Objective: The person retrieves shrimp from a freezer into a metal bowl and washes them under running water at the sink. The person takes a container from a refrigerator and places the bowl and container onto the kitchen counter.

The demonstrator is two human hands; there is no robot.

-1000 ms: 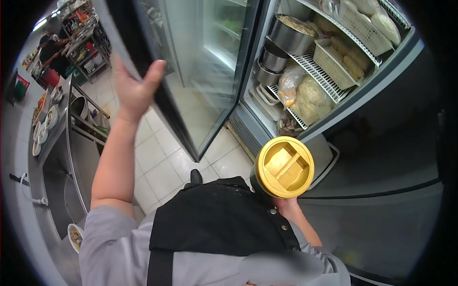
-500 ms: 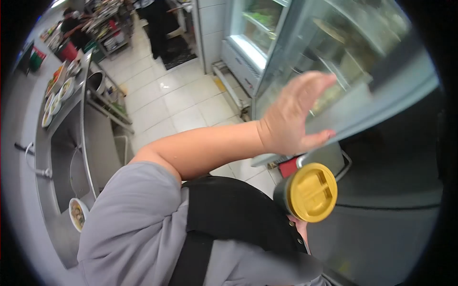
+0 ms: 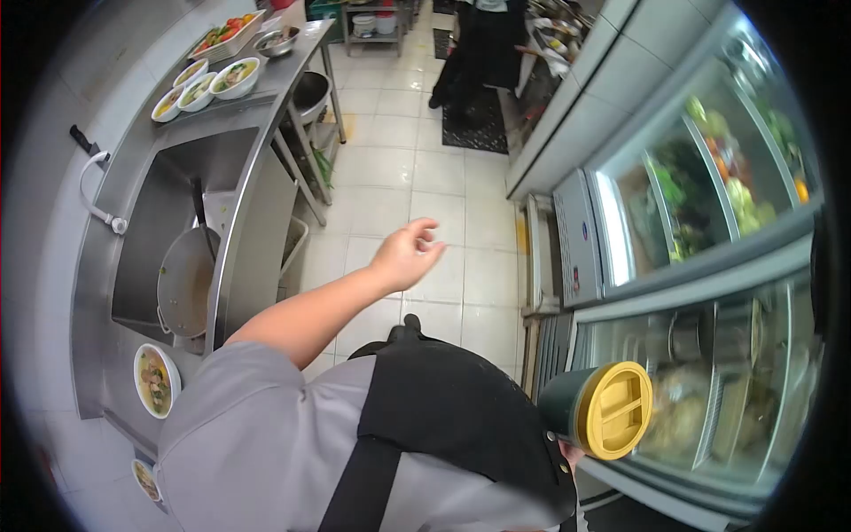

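Note:
My left hand (image 3: pixel 408 257) hangs over the tiled floor in front of my body, its fingers loosely curled and a little apart, with nothing in them. A round dark green container (image 3: pixel 567 403) with a yellow lid (image 3: pixel 618 410) is at my right side, tilted so its lid faces the fridge. Under it shows a small part of my right hand (image 3: pixel 572 454), which supports the container; most of its fingers are hidden. Behind the container stands a glass-door fridge (image 3: pixel 567 239) with vegetables in its upper part and pots in the lower.
To the left runs a steel counter (image 3: pixel 89 355) with a sink (image 3: pixel 142 266) holding a large pot (image 3: pixel 186 284). Bowls of food (image 3: pixel 236 78) and a tray of vegetables (image 3: pixel 226 37) stand on it. Ahead, a person in dark clothing (image 3: pixel 479 53) stands on a black mat (image 3: pixel 474 120).
My left hand has moved away from the fridge door, back over the floor. The door, which stood swung open, now looks closed. My view has turned; the container stays at my right side.

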